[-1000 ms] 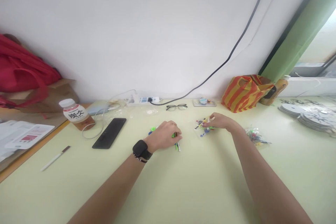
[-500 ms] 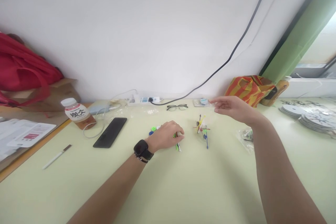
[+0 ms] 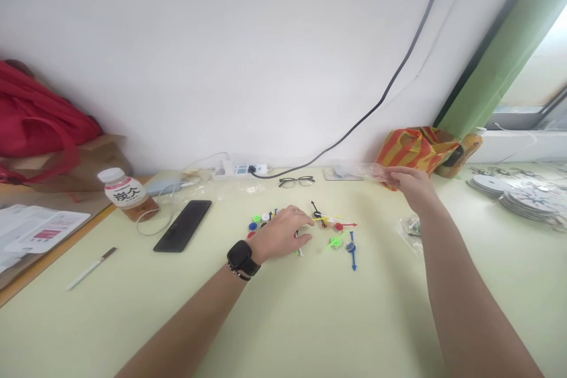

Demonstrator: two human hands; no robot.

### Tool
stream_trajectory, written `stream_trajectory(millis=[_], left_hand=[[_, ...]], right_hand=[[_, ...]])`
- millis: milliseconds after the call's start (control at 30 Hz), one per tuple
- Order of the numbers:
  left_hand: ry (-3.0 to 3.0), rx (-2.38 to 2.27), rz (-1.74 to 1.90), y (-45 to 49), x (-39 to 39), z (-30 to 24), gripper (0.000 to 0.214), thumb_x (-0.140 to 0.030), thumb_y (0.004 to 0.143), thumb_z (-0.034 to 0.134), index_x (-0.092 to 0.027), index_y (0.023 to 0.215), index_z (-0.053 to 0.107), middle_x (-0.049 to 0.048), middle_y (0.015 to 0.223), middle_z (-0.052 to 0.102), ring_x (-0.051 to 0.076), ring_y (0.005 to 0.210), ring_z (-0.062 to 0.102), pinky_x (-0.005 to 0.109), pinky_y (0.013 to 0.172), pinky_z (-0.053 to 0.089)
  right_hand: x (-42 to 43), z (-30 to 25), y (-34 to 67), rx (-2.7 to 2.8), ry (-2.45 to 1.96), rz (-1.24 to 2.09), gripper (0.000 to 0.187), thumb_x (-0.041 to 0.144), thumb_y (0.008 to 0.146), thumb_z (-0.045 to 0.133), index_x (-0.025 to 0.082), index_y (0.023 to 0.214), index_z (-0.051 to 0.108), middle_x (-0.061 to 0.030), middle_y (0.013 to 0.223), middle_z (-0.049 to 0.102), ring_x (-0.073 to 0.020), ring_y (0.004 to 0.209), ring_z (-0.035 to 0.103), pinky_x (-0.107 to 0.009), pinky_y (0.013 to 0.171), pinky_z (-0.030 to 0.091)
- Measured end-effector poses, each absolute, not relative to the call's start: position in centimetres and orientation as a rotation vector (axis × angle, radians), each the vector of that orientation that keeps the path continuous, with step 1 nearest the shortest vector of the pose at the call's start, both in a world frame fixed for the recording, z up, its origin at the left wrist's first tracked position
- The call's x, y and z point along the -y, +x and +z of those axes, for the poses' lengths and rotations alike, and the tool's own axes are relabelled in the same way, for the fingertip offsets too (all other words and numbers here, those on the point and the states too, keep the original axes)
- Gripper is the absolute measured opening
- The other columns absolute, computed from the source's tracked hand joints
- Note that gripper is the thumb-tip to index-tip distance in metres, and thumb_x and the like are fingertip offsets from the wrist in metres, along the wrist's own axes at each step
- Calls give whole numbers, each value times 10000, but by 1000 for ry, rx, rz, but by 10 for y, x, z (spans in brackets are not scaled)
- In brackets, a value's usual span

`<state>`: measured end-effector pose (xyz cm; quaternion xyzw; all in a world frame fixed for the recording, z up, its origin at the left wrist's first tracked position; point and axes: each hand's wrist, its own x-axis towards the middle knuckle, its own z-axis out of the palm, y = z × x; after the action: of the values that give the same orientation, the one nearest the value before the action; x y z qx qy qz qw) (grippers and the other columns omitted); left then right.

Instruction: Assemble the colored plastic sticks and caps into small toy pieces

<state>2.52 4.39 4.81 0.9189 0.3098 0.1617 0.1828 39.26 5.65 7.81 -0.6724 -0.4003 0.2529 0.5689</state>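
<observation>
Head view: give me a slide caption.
Left hand beside coloured pointers on a pale green table, right hand holding clear plastic.

A plastic bottle of amber drink with a white cap [image 3: 127,194] stands on the left, near a flat black phone [image 3: 182,227]. A slim white-and-brown pen [image 3: 91,270] lies in front of them. Black-framed eyeglasses [image 3: 303,181] rest near the white wall [image 3: 266,41], right of a white plastic power strip [image 3: 241,170]. A red fabric bag [image 3: 39,109] overlaps a brown cardboard box [image 3: 101,156]; a red-and-yellow striped bag [image 3: 411,147] sits at right.
</observation>
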Motion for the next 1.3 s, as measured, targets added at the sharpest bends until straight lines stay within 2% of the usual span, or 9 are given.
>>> stream_trajectory(millis=[100,167,333,500,600,767,967,1100,1300], left_hand=[[2599,-868,489,26,-44,50,242,-312,958,602,-253,1173,694,71,1206,700,285,1282,536,439,1042,473],[2593,-880,482,26,-44,52,241,-304,954,606,-252,1173,694,70,1225,695,283,1276,541,439,1043,477],[2596,-884,475,27,-45,53,233,-292,951,610,-243,1162,699,75,1197,700,283,1255,551,438,1034,484],[2609,-865,513,27,-47,52,232,-274,939,626,-241,1156,702,67,1187,706,279,1230,561,432,1042,482],[2607,-877,539,25,-49,54,236,-274,934,633,-241,1157,704,65,1181,708,280,1228,561,431,1049,481],[2612,-910,542,21,-51,60,241,-293,936,635,-237,1159,706,74,1169,711,283,1212,576,427,1025,497],[2589,-924,536,21,-50,64,226,-314,934,641,-238,1133,715,83,1165,709,288,1211,588,424,989,518],[2565,-934,552,21,-50,63,238,-334,943,630,-244,1150,707,77,1133,711,281,1182,604,417,970,527],[2453,-990,681,24,-47,67,371,-401,985,575,-271,1332,601,68,1244,679,251,1038,658,412,928,550]], right_hand=[[-64,60,394,1057,-1686,502,402,358,823,721,208,1196,717,-138,1309,690,-320,1216,635,-428,987,530],[-68,55,391,1176,-1797,381,477,417,830,719,215,1262,693,-143,1371,654,-348,1288,581,-470,1033,488],[-75,56,364,1550,-1750,486,328,418,897,626,207,1126,730,-117,1197,736,-297,1111,678,-411,955,525],[-77,50,308,2018,-1549,708,263,411,908,623,208,1048,713,-96,1087,744,-246,987,689,-361,893,532],[-75,43,279,2182,-1530,813,288,434,869,670,201,1037,690,-79,995,725,-209,840,671,-323,773,522],[-70,45,270,2295,-1531,1002,154,327,785,704,210,867,647,2,770,666,-152,644,578,-261,572,427],[-66,67,295,2368,-1807,1002,156,246,652,769,212,799,728,-25,797,728,-186,670,617,-270,547,407],[-66,75,304,2282,-1773,901,161,246,695,733,214,851,748,-35,809,745,-197,685,644,-275,565,432],[-63,79,286,1946,-1491,931,160,242,795,651,219,950,621,-12,761,714,-174,684,647,-267,604,472]])
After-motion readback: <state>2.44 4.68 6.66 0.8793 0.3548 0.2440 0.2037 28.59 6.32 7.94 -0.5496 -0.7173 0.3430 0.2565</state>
